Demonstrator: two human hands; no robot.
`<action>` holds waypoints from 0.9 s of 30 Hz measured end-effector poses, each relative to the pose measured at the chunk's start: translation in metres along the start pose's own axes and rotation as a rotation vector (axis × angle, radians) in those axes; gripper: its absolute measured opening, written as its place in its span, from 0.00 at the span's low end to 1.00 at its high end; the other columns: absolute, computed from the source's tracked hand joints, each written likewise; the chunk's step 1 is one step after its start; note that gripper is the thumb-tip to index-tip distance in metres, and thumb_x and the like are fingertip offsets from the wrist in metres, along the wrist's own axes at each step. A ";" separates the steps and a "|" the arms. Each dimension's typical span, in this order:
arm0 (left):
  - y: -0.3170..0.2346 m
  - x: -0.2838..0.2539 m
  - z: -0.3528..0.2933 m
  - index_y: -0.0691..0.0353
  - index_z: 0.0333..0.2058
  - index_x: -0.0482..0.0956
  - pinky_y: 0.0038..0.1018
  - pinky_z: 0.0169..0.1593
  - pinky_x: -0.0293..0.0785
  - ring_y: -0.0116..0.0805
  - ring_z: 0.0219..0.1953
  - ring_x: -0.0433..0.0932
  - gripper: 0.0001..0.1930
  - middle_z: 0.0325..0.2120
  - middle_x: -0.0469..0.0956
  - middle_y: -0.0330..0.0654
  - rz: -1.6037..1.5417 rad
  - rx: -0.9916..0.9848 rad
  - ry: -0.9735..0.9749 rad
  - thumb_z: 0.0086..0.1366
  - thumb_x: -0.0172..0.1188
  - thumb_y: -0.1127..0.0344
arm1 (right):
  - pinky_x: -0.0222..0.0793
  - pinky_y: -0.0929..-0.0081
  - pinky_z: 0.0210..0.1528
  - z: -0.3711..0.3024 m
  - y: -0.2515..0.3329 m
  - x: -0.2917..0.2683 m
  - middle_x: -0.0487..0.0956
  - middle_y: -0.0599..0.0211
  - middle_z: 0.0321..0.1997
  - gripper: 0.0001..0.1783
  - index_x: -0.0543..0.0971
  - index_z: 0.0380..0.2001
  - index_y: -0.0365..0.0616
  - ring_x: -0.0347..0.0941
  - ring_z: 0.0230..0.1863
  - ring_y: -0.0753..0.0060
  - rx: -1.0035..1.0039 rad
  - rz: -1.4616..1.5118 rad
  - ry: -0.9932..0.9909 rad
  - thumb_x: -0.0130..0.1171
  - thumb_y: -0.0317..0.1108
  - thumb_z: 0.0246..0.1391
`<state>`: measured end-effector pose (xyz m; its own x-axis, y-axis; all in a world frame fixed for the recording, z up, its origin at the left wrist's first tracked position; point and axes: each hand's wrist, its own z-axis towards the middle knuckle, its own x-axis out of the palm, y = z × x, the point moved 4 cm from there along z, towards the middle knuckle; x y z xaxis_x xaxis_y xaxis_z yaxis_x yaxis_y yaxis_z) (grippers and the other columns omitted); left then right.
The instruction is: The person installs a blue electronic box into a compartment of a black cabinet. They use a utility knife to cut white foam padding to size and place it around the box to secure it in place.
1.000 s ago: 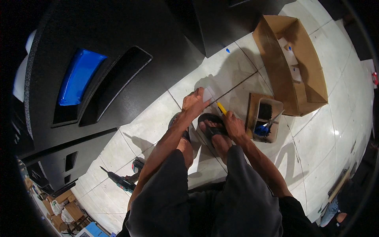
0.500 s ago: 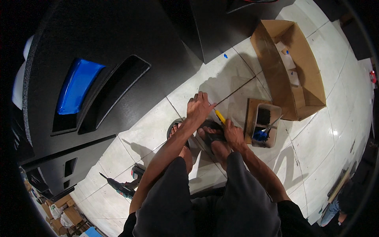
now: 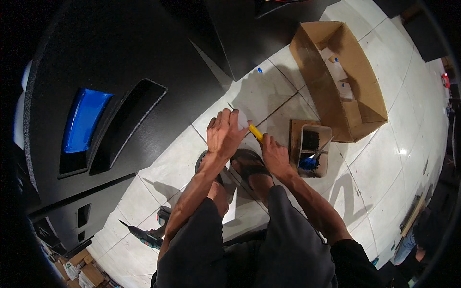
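Over my feet, my right hand (image 3: pixel 275 152) is closed around the yellow handle of a slim tool (image 3: pixel 256 133). My left hand (image 3: pixel 222 132) is closed at the tool's far end, its fingers curled over a small white piece (image 3: pixel 242 120) that looks like paper or cloth. A thin pointed tip (image 3: pixel 230 106) sticks out past the left fingertips; most of the shaft is hidden by fingers and the white piece. Right of my right hand stands a two-part plastic tray (image 3: pixel 324 166) with small black pieces, something blue and a thin metallic tool in it.
An open cardboard box (image 3: pixel 317 86) with white scraps stands at upper right. To the left rises a large black panel (image 3: pixel 144 53) with curved slots, one filled by a glossy blue piece (image 3: pixel 86 120). A power drill (image 3: pixel 146 235) lies at lower left. Another person's leg (image 3: pixel 406 247) shows at lower right.
The white piece and the thin tip now show at my left hand, whose fingers have curled in more. The whole view has shifted slightly.
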<state>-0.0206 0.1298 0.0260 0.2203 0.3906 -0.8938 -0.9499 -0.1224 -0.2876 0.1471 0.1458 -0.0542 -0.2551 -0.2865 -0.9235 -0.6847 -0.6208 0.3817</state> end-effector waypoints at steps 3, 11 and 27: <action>0.004 -0.019 -0.002 0.65 0.41 0.79 0.36 0.34 0.79 0.42 0.33 0.80 0.24 0.32 0.75 0.43 -0.029 -0.082 -0.057 0.51 0.74 0.55 | 0.77 0.64 0.25 0.001 0.001 -0.001 0.77 0.56 0.31 0.12 0.68 0.42 0.39 0.80 0.31 0.55 -0.043 0.003 -0.032 0.54 0.31 0.57; 0.030 -0.055 -0.005 0.63 0.41 0.79 0.37 0.35 0.80 0.46 0.34 0.82 0.26 0.36 0.79 0.45 -0.178 -0.221 -0.220 0.47 0.77 0.55 | 0.75 0.59 0.25 -0.007 -0.013 -0.001 0.78 0.53 0.32 0.15 0.68 0.45 0.37 0.80 0.29 0.52 0.169 0.032 0.000 0.54 0.34 0.60; -0.017 -0.034 -0.014 0.61 0.47 0.79 0.32 0.39 0.82 0.39 0.38 0.83 0.32 0.39 0.80 0.43 -0.635 0.088 0.076 0.41 0.79 0.57 | 0.66 0.79 0.22 0.005 0.010 -0.102 0.72 0.72 0.22 0.12 0.74 0.34 0.38 0.68 0.19 0.81 0.580 1.528 -0.114 0.67 0.30 0.53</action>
<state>-0.0092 0.1060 0.0560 0.7573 0.2963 -0.5820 -0.6436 0.1874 -0.7421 0.1629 0.1723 0.0442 -0.9241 -0.2726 0.2680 0.0930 0.5196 0.8493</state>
